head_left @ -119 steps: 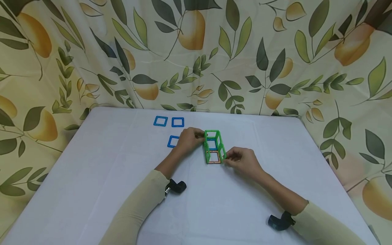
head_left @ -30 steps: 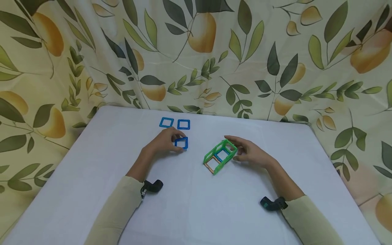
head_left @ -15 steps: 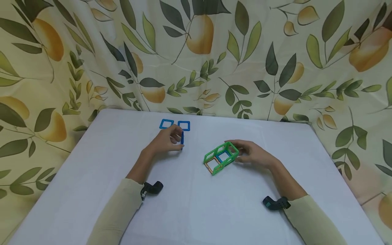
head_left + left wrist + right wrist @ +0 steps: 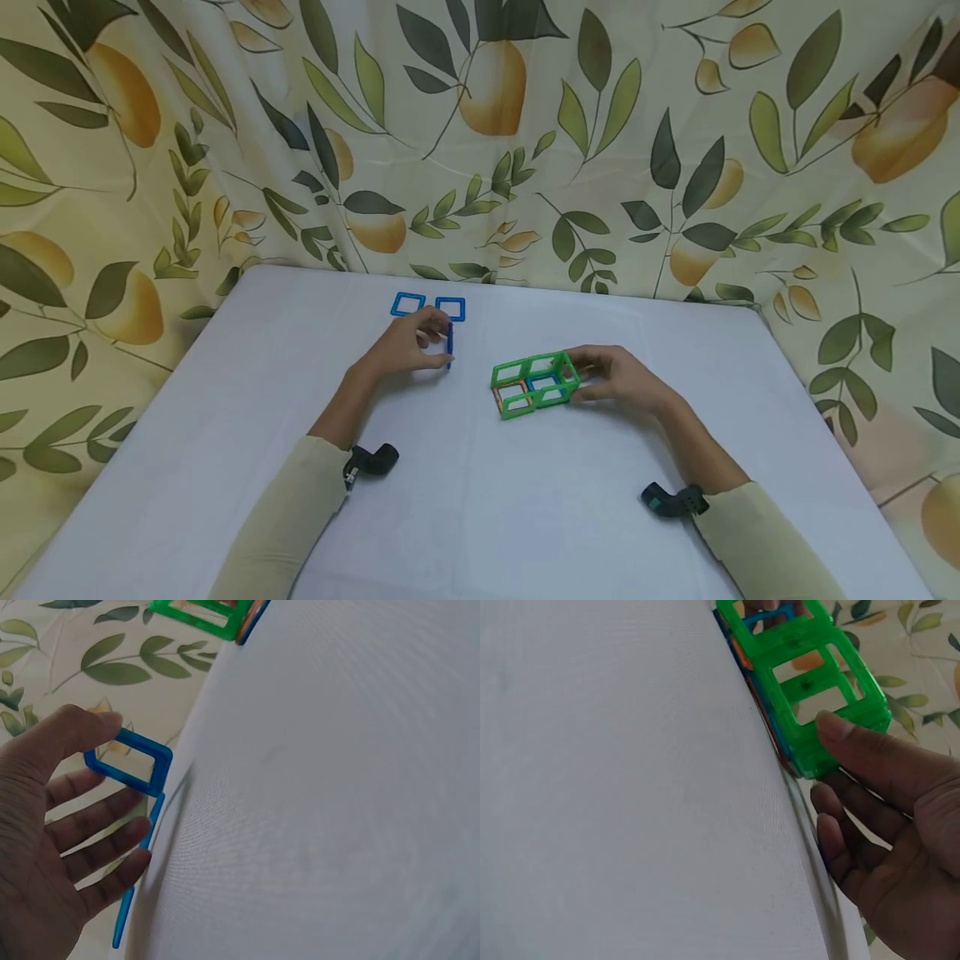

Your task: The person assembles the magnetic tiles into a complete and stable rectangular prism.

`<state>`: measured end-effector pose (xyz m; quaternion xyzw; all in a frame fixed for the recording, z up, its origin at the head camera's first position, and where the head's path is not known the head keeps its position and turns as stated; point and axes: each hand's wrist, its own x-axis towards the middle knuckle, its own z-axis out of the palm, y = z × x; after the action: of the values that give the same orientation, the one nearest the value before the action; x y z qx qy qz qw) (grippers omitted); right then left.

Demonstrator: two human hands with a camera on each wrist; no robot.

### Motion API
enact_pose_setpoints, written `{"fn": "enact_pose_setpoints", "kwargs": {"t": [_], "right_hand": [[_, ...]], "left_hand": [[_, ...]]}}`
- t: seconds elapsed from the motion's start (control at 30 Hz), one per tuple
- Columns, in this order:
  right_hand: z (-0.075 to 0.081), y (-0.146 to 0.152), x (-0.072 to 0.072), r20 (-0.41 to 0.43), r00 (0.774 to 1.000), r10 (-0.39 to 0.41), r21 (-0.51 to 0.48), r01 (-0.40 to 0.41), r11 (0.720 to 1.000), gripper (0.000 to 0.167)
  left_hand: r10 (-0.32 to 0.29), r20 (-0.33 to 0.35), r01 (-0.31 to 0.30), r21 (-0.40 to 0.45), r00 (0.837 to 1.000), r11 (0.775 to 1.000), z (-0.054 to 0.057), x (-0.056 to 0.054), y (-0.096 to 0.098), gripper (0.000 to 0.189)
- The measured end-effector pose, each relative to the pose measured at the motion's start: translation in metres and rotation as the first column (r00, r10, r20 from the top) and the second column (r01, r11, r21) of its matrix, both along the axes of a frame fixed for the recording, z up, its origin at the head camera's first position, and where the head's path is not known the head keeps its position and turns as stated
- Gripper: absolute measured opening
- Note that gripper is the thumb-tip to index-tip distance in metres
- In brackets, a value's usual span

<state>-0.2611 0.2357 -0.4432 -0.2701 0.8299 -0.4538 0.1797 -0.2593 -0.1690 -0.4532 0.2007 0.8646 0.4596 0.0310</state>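
My left hand point(image 4: 405, 346) pinches a blue square magnetic tile point(image 4: 162, 771) between thumb and index finger, its other fingers spread. Seen from the head, that tile stands upright and edge-on, close over the table. To its right lies a small open box of green magnetic tiles point(image 4: 534, 405), two squares long, with an orange tile point(image 4: 497, 402) and a blue one in its base. My right hand point(image 4: 618, 375) grips the box's right end, with the thumb on a green side tile point(image 4: 787, 639) in the right wrist view. The box's left end faces the blue tile.
Two more blue square tiles, one at the left point(image 4: 409, 294) and one beside it point(image 4: 462, 310), lie flat just behind my left hand. The white-covered table point(image 4: 480, 517) ends at a leaf-and-fruit patterned curtain point(image 4: 510, 208).
My left hand has left the green box and picked up a blue tile from the table, turning it edge-on. My right hand has swung the box round, so its near end now points left.
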Motion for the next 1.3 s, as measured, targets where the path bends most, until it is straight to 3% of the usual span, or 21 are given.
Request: {"fn": "enact_pose_setpoints", "kwargs": {"t": [0.27, 0.6, 0.87, 1.3], "right_hand": [[-0.008, -0.010, 0.003, -0.063, 0.993, -0.097, -0.031, 0.096, 0.995, 0.065], [-0.004, -0.009, 0.004, -0.012, 0.994, -0.107, -0.026, 0.107, 0.994, 0.066], [-0.007, -0.013, 0.008, -0.029, 0.990, -0.138, -0.071, 0.135, 0.988, 0.063], [-0.012, -0.018, 0.010, -0.051, 0.981, -0.185, -0.057, 0.182, 0.982, 0.060]], "left_hand": [[-0.025, -0.010, 0.025, -0.002, 1.000, 1.000, 0.000, 0.003, 0.005, 0.053], [-0.022, -0.020, 0.021, -0.025, 1.000, 0.999, 0.000, 0.004, 0.008, 0.053], [-0.041, -0.011, 0.041, -0.016, 0.999, 0.999, 0.002, 0.006, 0.012, 0.055], [-0.067, -0.023, 0.066, -0.026, 0.997, 0.997, 0.000, 0.009, 0.021, 0.055]]}}
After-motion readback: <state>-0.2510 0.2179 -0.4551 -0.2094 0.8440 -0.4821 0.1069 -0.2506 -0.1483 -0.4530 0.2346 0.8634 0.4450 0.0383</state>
